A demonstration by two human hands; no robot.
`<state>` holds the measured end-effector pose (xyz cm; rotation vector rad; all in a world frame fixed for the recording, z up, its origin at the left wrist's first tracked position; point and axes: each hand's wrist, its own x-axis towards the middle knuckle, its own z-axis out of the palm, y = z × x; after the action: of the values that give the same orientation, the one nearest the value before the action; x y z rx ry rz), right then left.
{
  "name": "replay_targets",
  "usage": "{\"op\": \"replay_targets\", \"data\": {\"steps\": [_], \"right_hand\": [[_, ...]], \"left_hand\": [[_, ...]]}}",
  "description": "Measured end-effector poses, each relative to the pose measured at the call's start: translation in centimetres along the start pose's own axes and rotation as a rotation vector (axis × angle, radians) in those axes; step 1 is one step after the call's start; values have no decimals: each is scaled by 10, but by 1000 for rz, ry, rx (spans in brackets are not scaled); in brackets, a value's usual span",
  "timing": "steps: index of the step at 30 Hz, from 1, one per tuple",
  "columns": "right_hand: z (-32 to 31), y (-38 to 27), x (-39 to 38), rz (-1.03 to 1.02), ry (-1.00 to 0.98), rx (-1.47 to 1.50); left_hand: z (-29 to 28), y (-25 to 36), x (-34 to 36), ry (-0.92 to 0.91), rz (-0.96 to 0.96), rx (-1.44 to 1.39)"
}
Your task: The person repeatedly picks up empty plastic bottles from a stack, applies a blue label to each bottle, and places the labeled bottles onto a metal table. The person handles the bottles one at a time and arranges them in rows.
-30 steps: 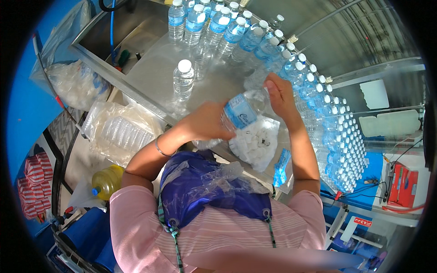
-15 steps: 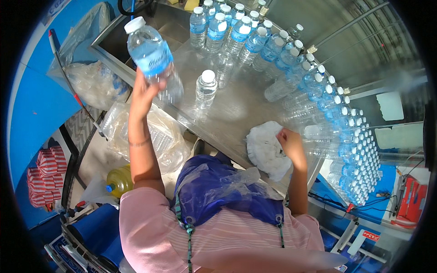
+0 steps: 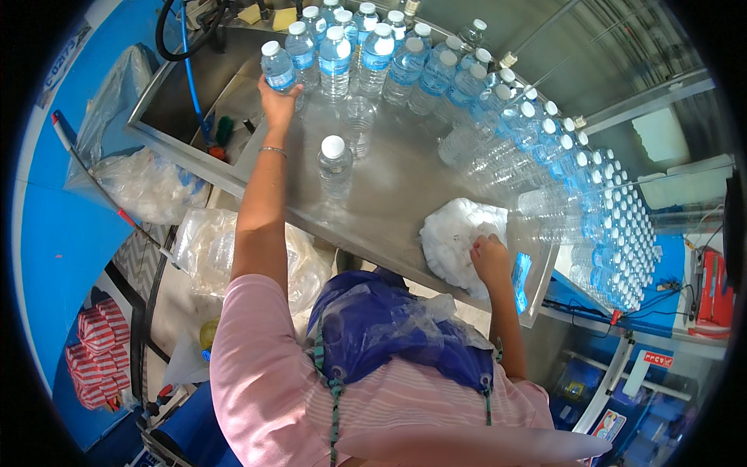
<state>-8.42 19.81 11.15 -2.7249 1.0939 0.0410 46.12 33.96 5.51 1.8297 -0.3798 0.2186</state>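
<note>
At the far left corner of the steel table [image 3: 405, 194], the left hand [image 3: 278, 101] has its fingers wrapped around the lower body of a capped water bottle with a blue label [image 3: 277, 68], holding it upright. That bottle stands at the left end of a row of labelled bottles [image 3: 366, 50] that runs along the table's far edge, just beside the nearest one; whether its base rests on the steel cannot be told. A thin bracelet [image 3: 274, 150] circles the wrist, and the bare forearm stretches back across the table's left edge to a pink sleeve.

On the near edge of the table, toward its right end, the right hand [image 3: 490, 257] rests with fingers curled down into a white crumpled plastic bag [image 3: 455, 241], pressing on its top; the fingertips themselves are buried in the folds, so how tightly they pinch cannot be told. A small blue label [image 3: 520, 282] lies flat on the steel just right of that hand.

Between the two hands, a single unlabelled capped bottle [image 3: 335, 165] stands alone near the table's left side, well apart from both. Along the right edge, a dense block of capped bottles [image 3: 615, 233] fills the surface, with empty clear bottles [image 3: 482, 148] lying beside it. Left of the table sits a steel sink [image 3: 194, 101] with a blue hose [image 3: 189, 62]. Below it hang clear plastic sacks [image 3: 210, 249].
</note>
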Motion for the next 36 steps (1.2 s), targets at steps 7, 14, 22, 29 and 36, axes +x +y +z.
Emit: {"op": "replay_targets", "data": {"steps": [7, 14, 22, 29, 36], "right_hand": [[-8, -4, 5, -26, -5, 41], [-27, 69, -8, 323, 500, 365], [53, 165, -44, 456, 639, 244], [14, 122, -29, 238, 823, 352], [-66, -30, 27, -279, 311, 842]], "left_hand": [[-31, 29, -29, 224, 264, 375], [-85, 58, -187, -518, 4, -279], [-60, 56, -239, -15, -62, -108], [-54, 139, -273, -674, 466, -264], [13, 210, -309, -1143, -23, -603]]}}
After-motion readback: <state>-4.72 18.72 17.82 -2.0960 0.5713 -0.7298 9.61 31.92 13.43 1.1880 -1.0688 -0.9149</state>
